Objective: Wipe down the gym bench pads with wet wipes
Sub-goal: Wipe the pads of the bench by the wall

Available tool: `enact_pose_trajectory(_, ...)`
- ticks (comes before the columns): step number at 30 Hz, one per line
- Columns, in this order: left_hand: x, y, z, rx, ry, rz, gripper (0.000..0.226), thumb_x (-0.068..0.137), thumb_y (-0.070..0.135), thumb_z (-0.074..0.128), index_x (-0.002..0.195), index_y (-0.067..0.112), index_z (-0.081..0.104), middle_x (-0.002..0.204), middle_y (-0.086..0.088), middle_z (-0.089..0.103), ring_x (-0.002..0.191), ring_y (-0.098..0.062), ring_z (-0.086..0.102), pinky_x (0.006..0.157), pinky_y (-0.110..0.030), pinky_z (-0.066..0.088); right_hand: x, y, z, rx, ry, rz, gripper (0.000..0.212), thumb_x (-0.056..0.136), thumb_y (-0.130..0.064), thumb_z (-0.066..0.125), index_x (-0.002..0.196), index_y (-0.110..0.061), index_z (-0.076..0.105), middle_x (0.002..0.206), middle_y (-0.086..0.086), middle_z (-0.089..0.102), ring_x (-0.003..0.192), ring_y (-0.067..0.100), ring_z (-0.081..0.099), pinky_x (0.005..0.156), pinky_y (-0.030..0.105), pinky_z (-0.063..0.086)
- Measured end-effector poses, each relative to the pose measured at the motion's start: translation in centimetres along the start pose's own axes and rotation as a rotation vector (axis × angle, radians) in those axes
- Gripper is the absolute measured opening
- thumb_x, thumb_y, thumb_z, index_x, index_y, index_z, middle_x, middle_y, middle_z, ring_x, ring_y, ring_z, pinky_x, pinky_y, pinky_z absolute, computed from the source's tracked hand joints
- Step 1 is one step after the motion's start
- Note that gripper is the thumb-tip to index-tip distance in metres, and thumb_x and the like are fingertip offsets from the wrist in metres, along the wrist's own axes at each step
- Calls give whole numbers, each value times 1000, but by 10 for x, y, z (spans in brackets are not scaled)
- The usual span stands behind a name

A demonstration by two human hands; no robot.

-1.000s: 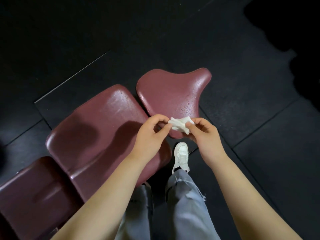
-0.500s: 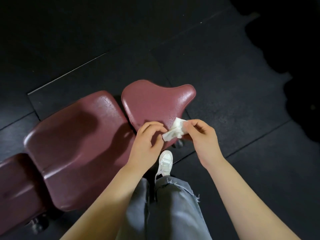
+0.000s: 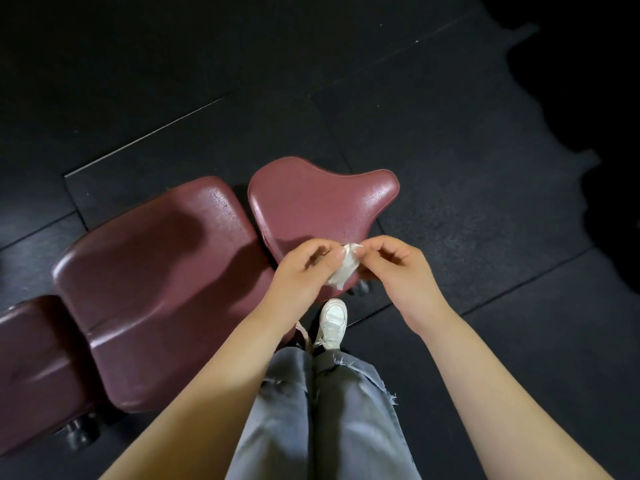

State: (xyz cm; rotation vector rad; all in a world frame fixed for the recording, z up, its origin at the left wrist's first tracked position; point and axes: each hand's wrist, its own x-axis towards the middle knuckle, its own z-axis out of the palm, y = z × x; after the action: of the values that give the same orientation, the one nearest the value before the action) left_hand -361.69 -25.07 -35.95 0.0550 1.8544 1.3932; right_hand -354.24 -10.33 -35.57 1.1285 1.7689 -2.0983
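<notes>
Black rubber floor mats [image 3: 433, 140], seams visible, run under a maroon gym bench. Three pads in view: saddle-shaped seat pad [image 3: 311, 202] at the bench's far-right end, wide middle pad [image 3: 162, 282] just beside it across a narrow gap, third pad [image 3: 31, 368] cut off at the left edge.

Wet wipe [image 3: 343, 274]: small, white, crumpled, held in the air above the near edge of the seat pad, not touching it. Left hand [image 3: 304, 268] pinches the wipe between thumb and forefinger; right hand [image 3: 394, 268] pinches its upper corner with curled fingertips. Judged step: opening or refolding the wipe before it goes to a pad.

Seat pad shows speckling near its right lobe, possibly droplets; cannot tell for certain.

Risks:
- Wipe is bunched; pulled apart by two pinches it could tear, or slip out and land on the floor by the white sneaker [image 3: 331, 323].
- A wadded wipe covers little surface, so streaks or missed strips along the rolled pad edges are likely.
- The gap between seat pad and middle pad could snag it.

Room: open floor beyond and to the right of the seat pad. Person stands at the near side, grey jeans [image 3: 322, 420] close to the middle pad's near corner. Caster wheel [image 3: 81, 433] shows under the left pad.
</notes>
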Motion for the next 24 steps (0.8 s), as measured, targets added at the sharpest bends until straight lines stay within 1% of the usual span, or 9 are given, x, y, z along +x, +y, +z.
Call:
enact_pose_trajectory(3, 0, -2, -8, 52, -28, -47, 10, 94, 15, 63, 89, 18, 71, 83, 11, 69, 80, -1, 60, 78, -15, 46, -2, 0, 1, -102, -43, -12, 10, 94, -10, 62, 87, -5, 68, 85, 20, 66, 76, 21, 62, 81, 35, 53)
enact_pose_trajectory(5, 2, -6, -13, 113, 11, -56, 15, 93, 12, 59, 84, 20, 69, 80, 14, 66, 78, -1, 57, 78, -18, 45, -4, 1, 2, -152, -33, 0, 11, 93, -11, 60, 85, -7, 65, 77, 13, 61, 71, 11, 56, 74, 26, 48)
enact_pose_trajectory(9, 4, -12, -17, 172, 115, -111, 18, 99, 14, 49, 89, 22, 61, 87, 11, 57, 77, -5, 49, 70, -14, 40, -4, 8, 5, -105, 30, 72, 10, 95, -12, 52, 89, -11, 61, 71, 2, 63, 68, 13, 60, 77, 33, 52)
enact_pose_trajectory(11, 5, -15, -17, 125, 144, -141, 17, 100, 15, 46, 90, 20, 58, 87, 7, 55, 78, -8, 48, 70, -18, 40, -4, 11, 10, -86, 60, 84, 10, 97, -13, 54, 92, -13, 62, 72, -3, 63, 68, 11, 61, 79, 36, 54)
enact_pose_trajectory(14, 5, -16, -18, -8, 143, -272, 12, 100, 25, 49, 102, 24, 61, 97, 11, 59, 91, -8, 54, 84, -26, 46, -5, 16, 18, -98, 122, 74, 10, 97, -16, 57, 99, -26, 59, 79, -2, 64, 70, 10, 62, 75, 32, 55)
enact_pose_trajectory(16, 3, -19, -21, -92, 104, -320, 16, 98, 32, 55, 113, 31, 60, 105, 14, 60, 101, -8, 57, 95, -34, 48, -5, 18, 22, -145, 165, 35, 15, 97, -16, 56, 96, -31, 54, 78, -1, 61, 69, 10, 59, 71, 27, 52)
enact_pose_trajectory(20, 0, -25, -27, -51, 16, -133, 39, 91, 10, 58, 116, 38, 52, 109, 9, 59, 91, -8, 56, 86, -27, 45, -4, 17, 29, -123, 93, 9, 21, 98, -4, 50, 95, -17, 66, 68, 1, 58, 61, 8, 55, 61, 23, 52)
enact_pose_trajectory(22, 0, -27, -31, -56, -2, -78, 34, 84, 13, 58, 111, 34, 56, 106, 7, 60, 89, -7, 55, 82, -27, 44, -2, 19, 32, -165, 66, 13, 20, 96, -6, 55, 99, -19, 70, 69, -1, 57, 63, 8, 53, 63, 22, 51)
enact_pose_trajectory(24, 1, -28, -36, -84, -21, -48, 27, 80, 14, 57, 104, 27, 60, 100, 8, 61, 87, -7, 54, 79, -27, 43, 1, 22, 35, -278, 36, 1, 19, 91, -14, 66, 107, -25, 68, 78, -7, 56, 67, 7, 51, 71, 23, 51)
